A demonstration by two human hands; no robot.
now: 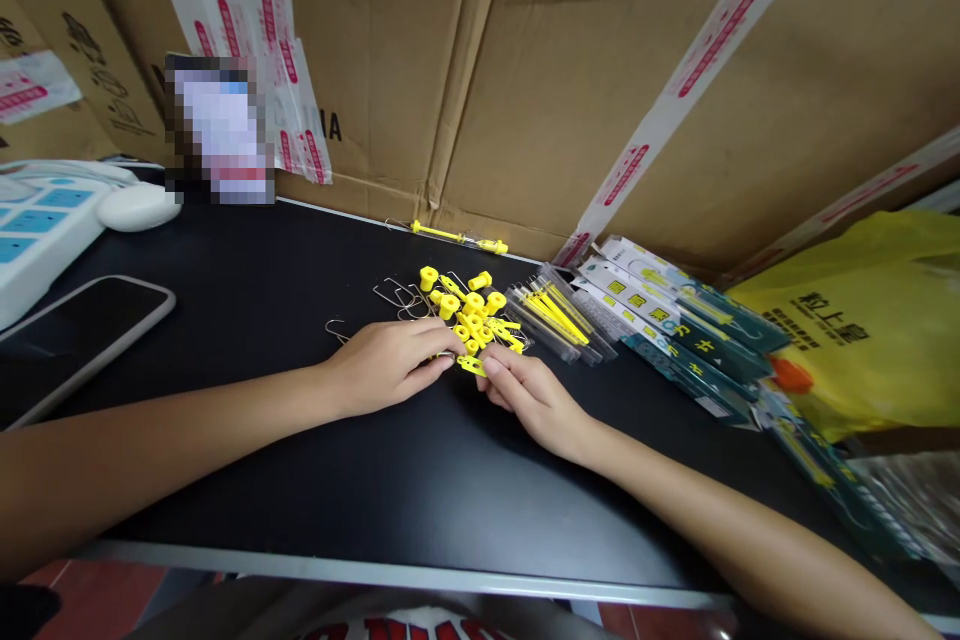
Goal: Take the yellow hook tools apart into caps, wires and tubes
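Note:
My right hand (536, 398) pinches a flat yellow plastic piece with a hole (472, 366) between thumb and fingers. Facing it, my left hand (394, 360) has its thumb and fingers closed on a small metal piece (446, 357), mostly hidden by the fingertips. The two pieces meet or nearly meet; I cannot tell if they are joined. Just beyond both hands lies a heap of yellow plastic caps (474, 303). Bent wire hooks (397, 295) lie left of the heap, and some coil springs (519, 335) show at its right edge.
Right of the heap lie clear tubes with yellow rods (555, 312) and printed packets (675, 320). An assembled spring scale (459, 237) rests by the cardboard boxes (390, 60). A phone (82, 345), a power strip (45, 230) and a white mouse (139, 207) are at left, a yellow bag (862, 320) at right.

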